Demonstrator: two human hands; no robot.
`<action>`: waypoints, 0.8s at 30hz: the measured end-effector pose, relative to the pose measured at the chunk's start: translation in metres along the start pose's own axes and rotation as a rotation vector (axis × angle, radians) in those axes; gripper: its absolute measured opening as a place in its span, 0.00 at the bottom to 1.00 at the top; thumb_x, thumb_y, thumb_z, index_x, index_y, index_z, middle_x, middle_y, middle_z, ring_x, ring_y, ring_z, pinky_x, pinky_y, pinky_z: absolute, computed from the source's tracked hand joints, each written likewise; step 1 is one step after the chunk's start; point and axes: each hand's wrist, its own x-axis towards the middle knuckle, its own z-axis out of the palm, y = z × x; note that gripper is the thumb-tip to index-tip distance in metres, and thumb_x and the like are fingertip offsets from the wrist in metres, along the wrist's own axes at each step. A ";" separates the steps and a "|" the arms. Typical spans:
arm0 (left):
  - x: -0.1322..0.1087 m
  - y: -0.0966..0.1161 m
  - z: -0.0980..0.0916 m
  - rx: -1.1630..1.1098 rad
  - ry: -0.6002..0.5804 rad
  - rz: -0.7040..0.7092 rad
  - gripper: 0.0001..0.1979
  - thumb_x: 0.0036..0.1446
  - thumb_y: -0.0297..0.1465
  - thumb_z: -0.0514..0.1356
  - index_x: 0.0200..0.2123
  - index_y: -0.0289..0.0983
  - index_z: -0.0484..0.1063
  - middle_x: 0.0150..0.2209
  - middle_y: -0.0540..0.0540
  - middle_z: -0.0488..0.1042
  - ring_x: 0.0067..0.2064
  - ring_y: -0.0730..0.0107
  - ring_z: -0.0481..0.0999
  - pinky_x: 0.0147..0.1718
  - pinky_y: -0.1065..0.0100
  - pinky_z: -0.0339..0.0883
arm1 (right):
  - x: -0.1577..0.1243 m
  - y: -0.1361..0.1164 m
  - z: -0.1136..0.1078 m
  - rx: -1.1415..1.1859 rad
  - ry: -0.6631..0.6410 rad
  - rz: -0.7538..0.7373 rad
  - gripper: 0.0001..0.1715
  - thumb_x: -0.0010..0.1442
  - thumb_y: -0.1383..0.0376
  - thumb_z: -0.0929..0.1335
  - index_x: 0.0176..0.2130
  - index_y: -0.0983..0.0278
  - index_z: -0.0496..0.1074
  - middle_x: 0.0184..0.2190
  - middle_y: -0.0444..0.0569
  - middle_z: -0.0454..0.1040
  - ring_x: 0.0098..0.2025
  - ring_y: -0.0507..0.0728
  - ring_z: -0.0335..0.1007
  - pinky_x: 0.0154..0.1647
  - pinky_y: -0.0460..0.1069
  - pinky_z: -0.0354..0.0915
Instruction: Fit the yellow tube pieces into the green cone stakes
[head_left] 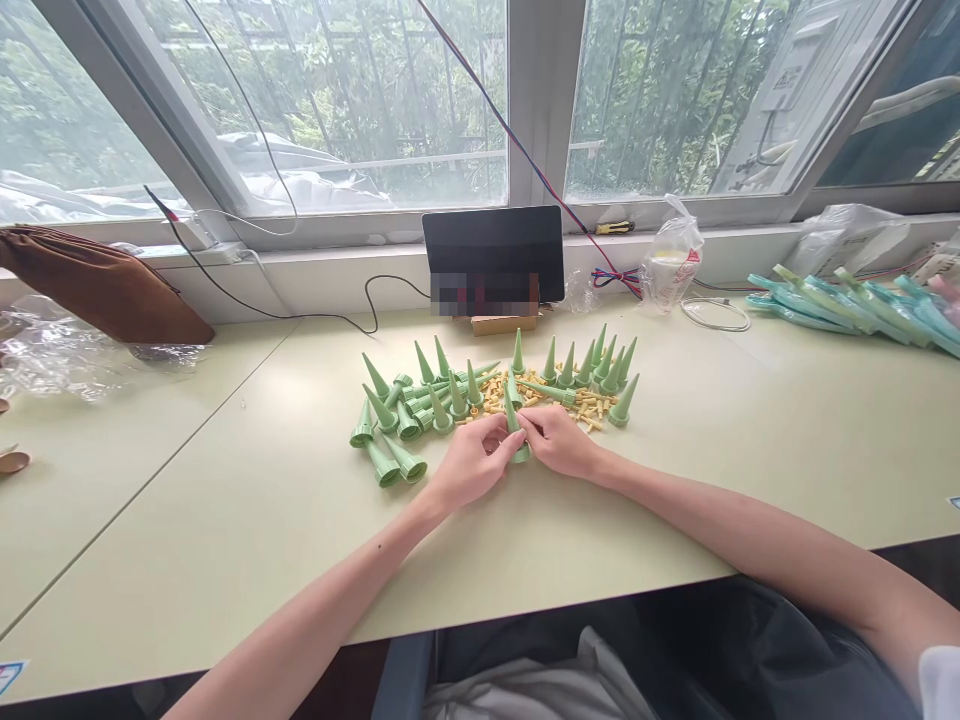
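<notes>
Both hands meet over the table near its middle. My left hand [472, 460] has its thumb and fingers closed round a green cone [511, 408], which stands with its wide base down. At the cone's right side, my right hand [559, 440] is pinched; what its fingertips hold, if anything, is hidden. Small yellow pieces [592, 408] lie in a loose pile just beyond the hands. Several green cones stand or lie left of the pile, among them a lying cone [406, 460]. More upright cones [624, 400] are grouped at the right.
A black tablet [493, 250] leans on a small cardboard stand [504, 325] by the window. A brown pouch [112, 290] and clear plastic lie at the left. A plastic bag [671, 262], a coiled white cable [716, 315] and green-blue packets [855, 300] are at the right.
</notes>
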 end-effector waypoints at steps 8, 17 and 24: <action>0.000 0.002 0.000 0.042 0.028 0.041 0.15 0.62 0.40 0.56 0.26 0.37 0.63 0.22 0.52 0.67 0.22 0.74 0.68 0.22 0.72 0.63 | 0.000 -0.002 -0.001 0.011 0.006 0.017 0.20 0.64 0.64 0.58 0.21 0.63 0.50 0.17 0.39 0.52 0.21 0.48 0.45 0.23 0.46 0.46; -0.001 0.002 0.001 0.175 0.052 0.096 0.15 0.63 0.37 0.54 0.25 0.38 0.60 0.21 0.53 0.66 0.22 0.74 0.66 0.25 0.71 0.61 | 0.001 0.000 -0.001 0.009 0.027 -0.015 0.20 0.63 0.64 0.58 0.21 0.63 0.49 0.17 0.39 0.50 0.21 0.48 0.44 0.24 0.47 0.45; -0.002 -0.001 0.001 0.255 0.058 0.150 0.14 0.64 0.36 0.53 0.26 0.38 0.61 0.22 0.53 0.65 0.23 0.74 0.64 0.25 0.71 0.59 | 0.002 0.000 -0.002 0.009 0.010 -0.012 0.20 0.64 0.64 0.57 0.21 0.63 0.51 0.17 0.40 0.53 0.21 0.49 0.47 0.24 0.46 0.47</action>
